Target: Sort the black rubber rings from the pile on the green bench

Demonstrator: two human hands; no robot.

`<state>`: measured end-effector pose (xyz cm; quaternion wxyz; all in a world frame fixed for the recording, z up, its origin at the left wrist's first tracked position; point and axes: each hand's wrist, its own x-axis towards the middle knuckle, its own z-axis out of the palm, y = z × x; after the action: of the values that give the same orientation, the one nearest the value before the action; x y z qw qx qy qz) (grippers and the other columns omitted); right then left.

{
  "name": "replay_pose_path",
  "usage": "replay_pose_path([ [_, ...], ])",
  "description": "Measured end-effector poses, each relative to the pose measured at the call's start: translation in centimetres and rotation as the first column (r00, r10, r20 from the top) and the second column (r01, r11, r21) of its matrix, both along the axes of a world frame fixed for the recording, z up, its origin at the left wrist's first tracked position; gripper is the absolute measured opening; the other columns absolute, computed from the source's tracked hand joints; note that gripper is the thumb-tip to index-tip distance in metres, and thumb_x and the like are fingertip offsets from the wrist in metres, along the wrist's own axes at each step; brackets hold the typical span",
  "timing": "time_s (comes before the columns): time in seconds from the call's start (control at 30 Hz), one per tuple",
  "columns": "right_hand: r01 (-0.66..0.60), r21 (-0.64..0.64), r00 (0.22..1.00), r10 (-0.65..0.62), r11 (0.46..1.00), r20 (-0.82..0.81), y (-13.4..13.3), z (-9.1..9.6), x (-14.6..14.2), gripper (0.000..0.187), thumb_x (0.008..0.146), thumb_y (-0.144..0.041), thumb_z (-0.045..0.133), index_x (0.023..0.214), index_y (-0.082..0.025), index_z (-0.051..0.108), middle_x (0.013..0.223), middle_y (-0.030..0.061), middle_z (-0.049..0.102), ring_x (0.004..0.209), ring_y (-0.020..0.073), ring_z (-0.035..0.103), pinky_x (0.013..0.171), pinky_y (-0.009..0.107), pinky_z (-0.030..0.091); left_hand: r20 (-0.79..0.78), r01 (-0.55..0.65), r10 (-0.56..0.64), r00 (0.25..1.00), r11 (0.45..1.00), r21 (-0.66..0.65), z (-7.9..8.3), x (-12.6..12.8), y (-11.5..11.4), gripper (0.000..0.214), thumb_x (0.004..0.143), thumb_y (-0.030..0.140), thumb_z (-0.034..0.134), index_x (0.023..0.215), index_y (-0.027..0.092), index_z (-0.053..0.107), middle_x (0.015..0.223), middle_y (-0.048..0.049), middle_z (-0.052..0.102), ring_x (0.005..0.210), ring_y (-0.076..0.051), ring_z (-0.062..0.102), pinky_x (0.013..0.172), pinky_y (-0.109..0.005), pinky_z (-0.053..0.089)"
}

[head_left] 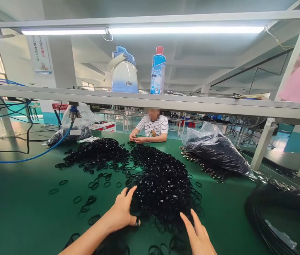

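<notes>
A large heap of black rubber rings [163,177] lies on the green tabletop. My left hand [123,209] is at the heap's near left edge, thumb and fingers spread apart. Something small and black shows at its thumb tip; I cannot tell whether it is a ring. My right hand [199,235] is at the near right side of the heap, its visible fingers stretched out and nothing seen in them. Loose black rings [90,200] lie scattered to the left, and more lie between and below my hands.
Across the table a person [154,127] handles something small. A second ring pile [99,152] lies far left. At right are a plastic bag of black items [216,148] and coiled black cables [259,216]. A blue hose [46,150] hangs left; a shelf [192,104] spans above.
</notes>
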<state>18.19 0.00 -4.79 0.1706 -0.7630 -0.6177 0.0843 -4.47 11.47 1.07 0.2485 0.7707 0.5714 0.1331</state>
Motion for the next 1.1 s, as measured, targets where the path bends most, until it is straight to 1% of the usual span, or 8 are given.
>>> replay_pose_path([
  [0.1,0.052,0.025,0.987,-0.048,0.998,-0.151,1.4,1.1,0.0,0.099,0.054,-0.001,0.067,0.143,-0.014,0.025,0.152,0.0222,0.004,0.135,0.0303,0.028,0.098,0.034,0.04,0.05,0.049,-0.05,0.998,0.999,0.005,-0.1,1.0,1.7,0.1,0.051,0.014,0.064,0.142,0.021,0.024,0.134,-0.0128,0.037,0.105,-0.025,0.055,0.083,-0.03,0.049],
  [0.23,0.095,0.082,0.965,-0.072,0.992,-0.251,4.0,2.6,0.8,0.099,0.058,-0.008,0.069,0.143,-0.014,0.019,0.15,0.028,0.002,0.131,0.0344,0.033,0.093,0.038,0.044,0.105,0.097,-0.103,0.989,0.993,0.065,-0.5,2.1,3.4,0.093,0.055,0.01,0.059,0.14,0.023,0.024,0.114,-0.0053,0.045,0.075,-0.013,0.059,0.066,-0.024,0.052],
  [0.33,0.124,0.093,0.965,-0.098,0.988,-0.245,6.5,3.1,1.8,0.102,0.059,-0.013,0.073,0.143,-0.011,0.016,0.146,0.0319,0.014,0.126,0.0359,0.042,0.089,0.039,0.046,0.137,0.118,-0.138,0.981,0.982,0.147,-0.8,3.2,4.7,0.087,0.061,0.008,0.061,0.139,0.022,0.025,0.107,-0.0035,0.048,0.084,-0.015,0.058,0.073,-0.026,0.052],
  [0.47,0.134,0.075,0.972,-0.117,0.988,-0.202,10.2,3.6,2.4,0.104,0.052,-0.01,0.08,0.14,-0.012,0.025,0.134,0.0225,0.043,0.12,0.0319,0.05,0.09,0.037,0.047,0.153,0.131,-0.173,0.973,0.958,0.253,-1.1,5.2,7.0,0.053,0.081,0.022,0.063,0.129,0.02,0.041,0.114,-0.0063,0.055,0.101,-0.023,0.057,0.084,-0.042,0.049],
  [0.6,0.143,0.063,0.982,-0.134,0.988,-0.132,14.4,4.2,2.4,0.059,0.077,-0.022,0.07,0.129,-0.015,0.043,0.122,0.0115,0.055,0.108,0.0254,0.057,0.087,0.041,0.049,0.142,0.106,-0.155,0.978,0.948,0.3,-1.2,6.9,9.9,0.035,0.088,0.029,0.055,0.121,0.019,0.05,0.117,-0.0074,0.057,0.093,-0.021,0.061,0.078,-0.041,0.053],
  [0.7,0.151,0.063,0.986,-0.145,0.987,-0.08,17.7,4.7,2.3,0.033,0.09,-0.028,0.057,0.12,-0.018,0.051,0.116,0.0067,0.058,0.097,0.0212,0.06,0.081,0.042,0.052,0.129,0.071,-0.12,0.984,0.941,0.33,-1.1,7.7,12.4,0.033,0.088,0.029,0.056,0.119,0.018,0.051,0.117,-0.0072,0.058,0.093,-0.021,0.062,0.078,-0.041,0.053],
  [0.97,0.191,0.129,0.98,-0.197,0.973,0.034,26.0,6.5,2.7,0.031,0.09,-0.028,0.056,0.119,-0.018,0.052,0.117,0.007,0.057,0.096,0.0205,0.06,0.079,0.039,0.052,0.105,-0.094,0.051,0.993,0.884,0.458,0.4,10.0,18.7,0.032,0.088,0.029,0.056,0.119,0.019,0.052,0.121,-0.0076,0.056,0.099,-0.022,0.06,0.082,-0.042,0.052],
  [1.1,0.158,0.166,0.98,-0.175,0.973,0.093,27.9,7.1,2.6,0.033,0.09,-0.028,0.056,0.121,-0.02,0.05,0.123,0.0075,0.054,0.1,0.0215,0.059,0.081,0.041,0.052,0.055,-0.11,0.095,0.994,0.862,0.495,0.6,10.5,20.1,0.033,0.088,0.029,0.056,0.119,0.02,0.052,0.123,-0.0074,0.055,0.102,-0.023,0.059,0.083,-0.043,0.051],
])
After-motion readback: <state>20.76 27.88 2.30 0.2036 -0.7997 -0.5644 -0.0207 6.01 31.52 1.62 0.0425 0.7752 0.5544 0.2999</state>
